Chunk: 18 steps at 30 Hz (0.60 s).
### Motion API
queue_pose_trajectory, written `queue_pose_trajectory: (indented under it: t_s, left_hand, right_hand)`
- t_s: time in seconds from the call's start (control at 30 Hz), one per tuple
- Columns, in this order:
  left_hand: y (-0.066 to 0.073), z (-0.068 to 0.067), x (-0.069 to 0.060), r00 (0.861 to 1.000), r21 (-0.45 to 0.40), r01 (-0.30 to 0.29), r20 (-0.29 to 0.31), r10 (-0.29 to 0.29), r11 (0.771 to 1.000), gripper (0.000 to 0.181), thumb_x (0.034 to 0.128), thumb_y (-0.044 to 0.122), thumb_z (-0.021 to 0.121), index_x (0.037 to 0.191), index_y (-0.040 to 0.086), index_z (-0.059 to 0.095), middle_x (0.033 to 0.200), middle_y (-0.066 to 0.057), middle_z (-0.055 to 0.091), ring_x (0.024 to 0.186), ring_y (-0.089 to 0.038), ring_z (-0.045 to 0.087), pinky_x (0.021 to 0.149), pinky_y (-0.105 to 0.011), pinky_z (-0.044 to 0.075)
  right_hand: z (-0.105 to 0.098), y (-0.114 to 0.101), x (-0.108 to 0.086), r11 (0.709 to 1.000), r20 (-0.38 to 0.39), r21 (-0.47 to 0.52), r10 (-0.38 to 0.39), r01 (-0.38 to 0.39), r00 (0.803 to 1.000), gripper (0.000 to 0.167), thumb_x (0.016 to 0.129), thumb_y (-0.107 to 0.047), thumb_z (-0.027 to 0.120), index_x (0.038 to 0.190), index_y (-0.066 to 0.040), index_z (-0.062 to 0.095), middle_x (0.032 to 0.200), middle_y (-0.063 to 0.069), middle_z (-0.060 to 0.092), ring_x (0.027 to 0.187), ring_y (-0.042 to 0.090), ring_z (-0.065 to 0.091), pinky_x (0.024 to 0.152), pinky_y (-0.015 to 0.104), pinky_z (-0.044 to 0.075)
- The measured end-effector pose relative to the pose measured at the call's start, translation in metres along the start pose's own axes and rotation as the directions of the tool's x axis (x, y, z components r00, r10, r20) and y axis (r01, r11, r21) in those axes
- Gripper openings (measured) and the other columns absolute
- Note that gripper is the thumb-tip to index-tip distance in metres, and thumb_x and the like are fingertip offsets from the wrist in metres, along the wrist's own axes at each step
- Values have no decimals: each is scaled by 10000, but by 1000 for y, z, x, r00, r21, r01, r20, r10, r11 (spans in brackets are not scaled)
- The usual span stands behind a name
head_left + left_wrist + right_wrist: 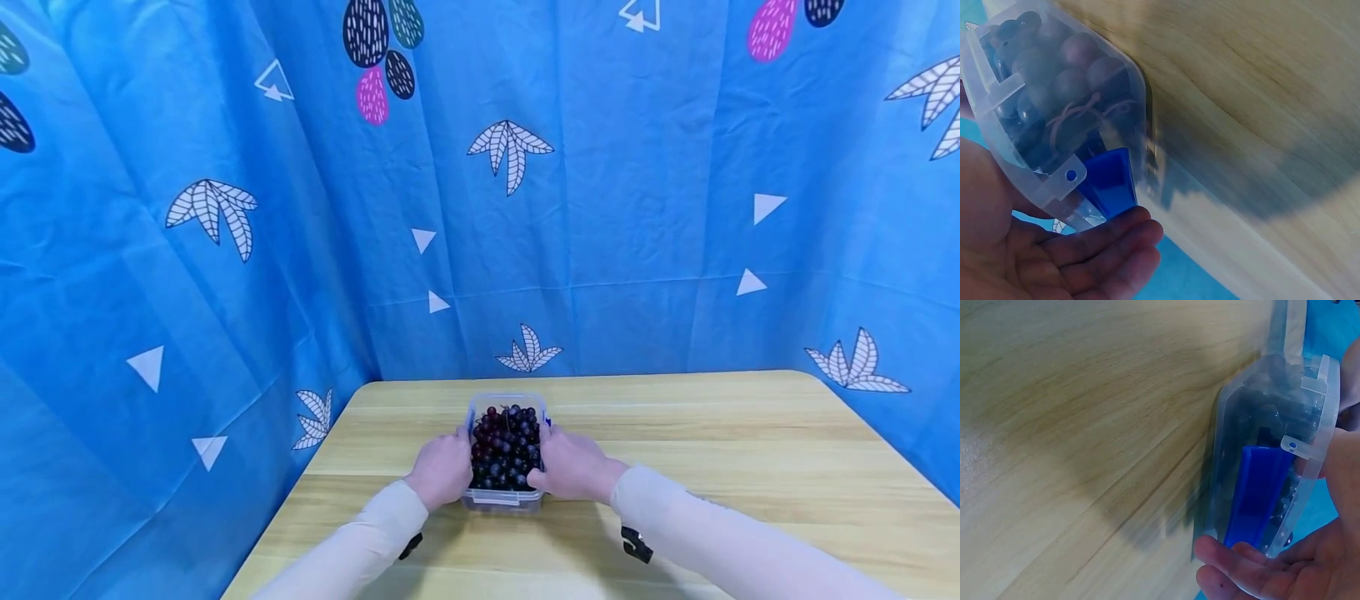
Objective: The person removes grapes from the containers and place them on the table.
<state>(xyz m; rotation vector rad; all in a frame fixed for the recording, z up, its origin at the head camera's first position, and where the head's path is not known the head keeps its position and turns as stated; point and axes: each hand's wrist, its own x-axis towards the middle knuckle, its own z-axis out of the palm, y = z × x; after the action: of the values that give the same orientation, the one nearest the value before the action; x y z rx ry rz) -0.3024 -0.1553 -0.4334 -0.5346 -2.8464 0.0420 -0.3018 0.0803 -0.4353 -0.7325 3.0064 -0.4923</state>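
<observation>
A clear plastic container (504,500) full of dark grapes (504,446) stands on the wooden table. On its left side my left hand (442,468) grips the wall, and my right hand (573,465) grips the opposite wall with the thumb at the rim. The left wrist view has the left hand's fingers (1110,259) against the container's lower end, beside a blue flap (1110,181). Another blue flap (1260,490) lies along the container's side in the right wrist view, near the right hand's fingers (1247,569). Grapes show blurred through the walls.
The light wooden table (712,450) extends on both sides of the container, with its far edge close behind. A blue patterned curtain (637,208) hangs behind the table and along its left and right sides.
</observation>
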Motion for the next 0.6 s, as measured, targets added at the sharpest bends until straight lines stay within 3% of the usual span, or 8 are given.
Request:
queue_pose_trajectory:
  t_s: [0.17, 0.33, 0.47, 0.6]
  left_hand:
    - [0, -2, 2, 1000, -36, -4, 25, 5, 999, 346, 900, 104, 607, 1161, -123, 589, 759, -146, 663, 569, -204, 620, 481, -313, 529]
    - [-1, -7, 8, 998, -108, 39, 61, -33, 993, 309, 929, 144, 578, 1132, -83, 630, 699, -69, 603, 502, -135, 515, 418, -283, 436]
    - [-3, -4, 15, 998, -80, 64, 8, -64, 995, 312, 936, 178, 565, 1144, -38, 654, 664, -26, 556, 488, -130, 474, 401, -292, 391]
    - [-6, 6, 23, 996, -58, 82, -31, -84, 995, 413, 947, 187, 550, 1299, -23, 604, 712, -32, 593, 498, -130, 470, 400, -300, 376]
  right_hand:
    - [-1, 2, -3, 1000, 8, -4, 9, -9, 1000, 857, 913, -426, 628, 1513, 107, 328, 1522, 301, 415, 398, 58, 267, 341, 209, 223]
    - [-3, 3, -6, 1000, 13, 5, 4, -4, 1000, 843, 911, -404, 613, 1514, 108, 321, 1536, 313, 385, 388, 54, 246, 339, 209, 205]
    - [-5, 3, -7, 1000, 19, 20, -7, 7, 1000, 842, 913, -401, 616, 1514, 109, 320, 1536, 315, 383, 389, 53, 249, 337, 210, 211]
    - [-5, 2, -7, 1000, 22, 16, -2, 2, 1000, 836, 912, -398, 627, 1518, 94, 328, 1540, 303, 386, 395, 52, 252, 340, 209, 213]
